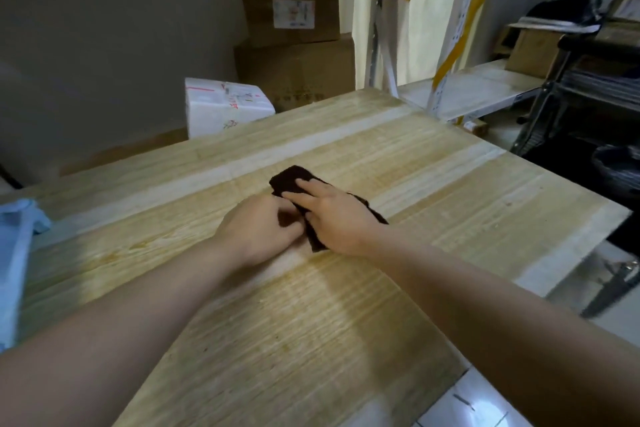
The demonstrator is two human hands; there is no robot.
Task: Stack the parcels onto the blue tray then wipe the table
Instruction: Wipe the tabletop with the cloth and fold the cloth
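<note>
A dark brown cloth (pixel 289 181) lies on the wooden table (pixel 346 305) near its middle. My right hand (pixel 334 215) rests flat on the cloth, its fingers straight and pointing to the far left. My left hand (pixel 258 229) sits right beside it, fingers curled, pinching the cloth's near-left edge. At the far left edge of the view a light blue tray (pixel 14 253) shows in part. Whatever sits on the tray is out of view.
Beyond the table's far edge stand a white parcel (pixel 225 106) and two stacked cardboard boxes (pixel 292 10). A white and yellow shelf rack (pixel 450 28) is at the back right. A dark wire cart (pixel 588 87) stands to the right.
</note>
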